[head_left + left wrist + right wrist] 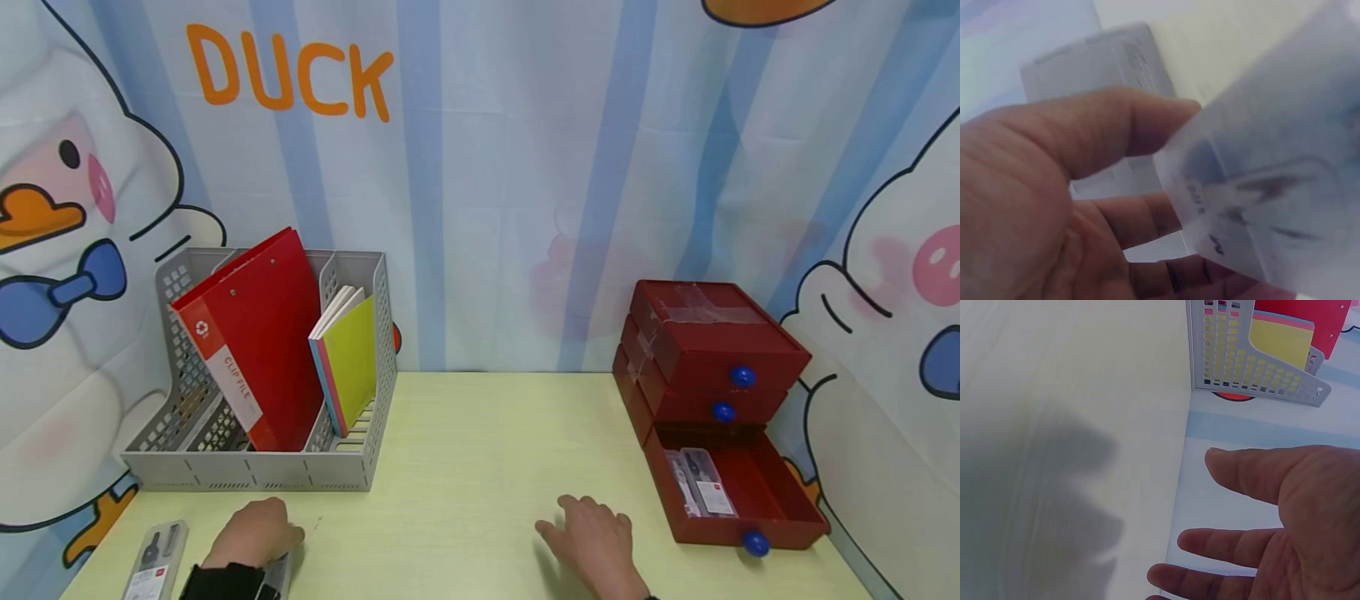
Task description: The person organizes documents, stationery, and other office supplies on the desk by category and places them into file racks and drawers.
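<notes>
My left hand (251, 533) pinches a translucent plastic case (1272, 212) between thumb and fingers near the table's front left. Dark shapes and print show through the case, blurred in the left wrist view; in the head view my hand and sleeve hide most of it. To the left of that hand lies a similar clear case (155, 560) with a white label and a dark tool inside. My right hand (596, 542) hovers over the table with its fingers spread loosely and nothing in them. Right of it, a red drawer (795, 492) stands pulled out, with clear cases (705, 483) inside.
A grey file rack (255, 472) at the back left holds a red clip file (273, 350) and several thin booklets (352, 358). The red drawer cabinet (720, 333) with blue knobs stands at the right. A printed duck curtain (495, 183) hangs behind the table.
</notes>
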A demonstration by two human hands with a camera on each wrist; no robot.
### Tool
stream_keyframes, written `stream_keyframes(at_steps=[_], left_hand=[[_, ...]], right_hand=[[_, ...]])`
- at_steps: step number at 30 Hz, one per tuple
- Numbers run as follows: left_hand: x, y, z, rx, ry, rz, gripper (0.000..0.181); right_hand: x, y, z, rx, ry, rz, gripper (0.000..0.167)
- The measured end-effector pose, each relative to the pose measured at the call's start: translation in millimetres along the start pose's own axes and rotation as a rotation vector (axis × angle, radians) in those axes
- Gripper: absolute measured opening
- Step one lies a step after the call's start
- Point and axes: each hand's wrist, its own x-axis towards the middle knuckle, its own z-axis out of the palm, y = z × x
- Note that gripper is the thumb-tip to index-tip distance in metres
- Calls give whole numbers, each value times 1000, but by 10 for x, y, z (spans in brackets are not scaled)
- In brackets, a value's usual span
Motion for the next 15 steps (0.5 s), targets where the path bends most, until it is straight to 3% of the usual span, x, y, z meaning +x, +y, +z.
stream_keyframes(at_steps=[9,15], left_hand=[[121,431,43,-69,-6,27,35],[142,590,35,-145,-20,18,39]], right_hand=[[-15,5,55,-3,25,-17,47],[-19,4,76,-15,32,-19,46]])
